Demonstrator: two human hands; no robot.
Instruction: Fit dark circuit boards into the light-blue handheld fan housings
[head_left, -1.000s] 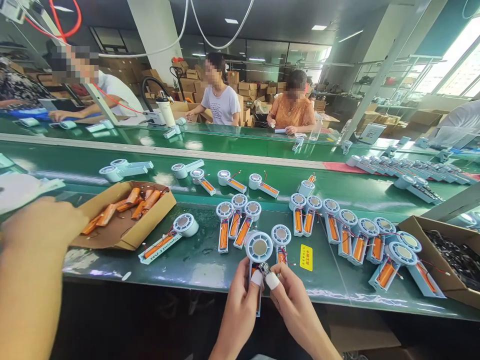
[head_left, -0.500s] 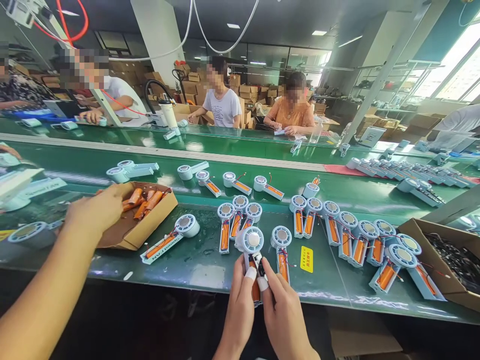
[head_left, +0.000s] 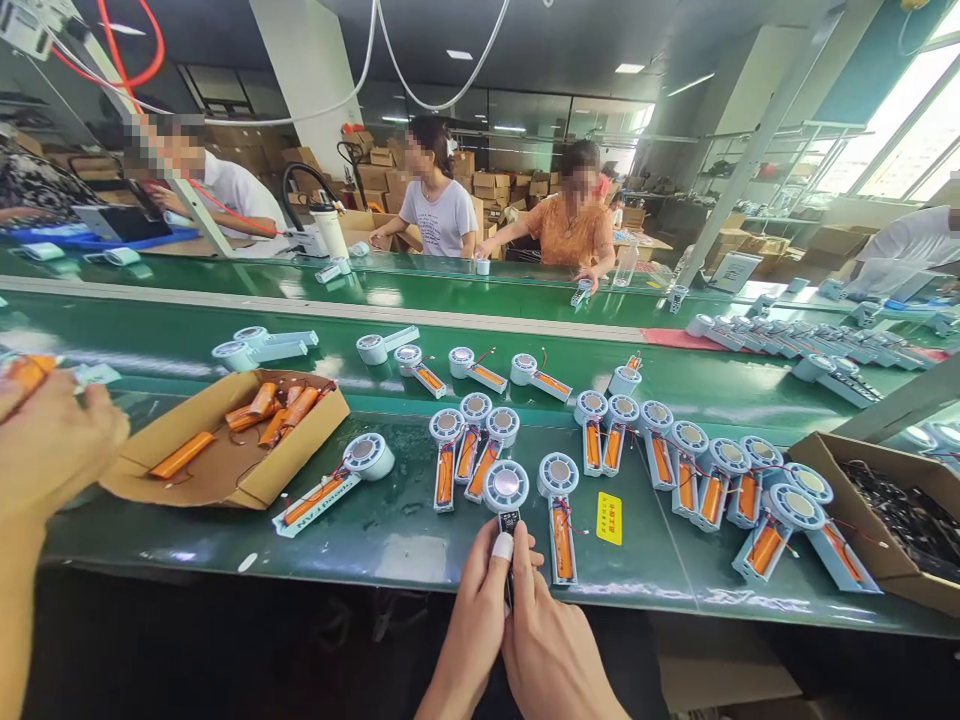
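Observation:
A light-blue handheld fan body (head_left: 505,484) with a round silver disc in its head is held at the bench's front edge. My left hand (head_left: 474,592) is closed round its handle, the white-covered thumb lying on top. From the other side my right hand (head_left: 553,628) closes on the same handle, fingers pressed together. A small black circuit board (head_left: 509,521) shows just below the fan head. My fingers hide most of the handle. Right beside it lies another fan body (head_left: 559,474) with an orange battery (head_left: 561,540) in its handle.
A cardboard box (head_left: 247,488) of orange batteries stands left, near a co-worker's hand (head_left: 60,450). Several fan bodies (head_left: 688,438) lie to the right, before a box of black parts (head_left: 900,505). A green conveyor (head_left: 337,318) runs behind; people work across it.
The black circuit board now lies flat along the fan handle between my hands. The co-worker's hand has left the battery box, moving left with an orange battery.

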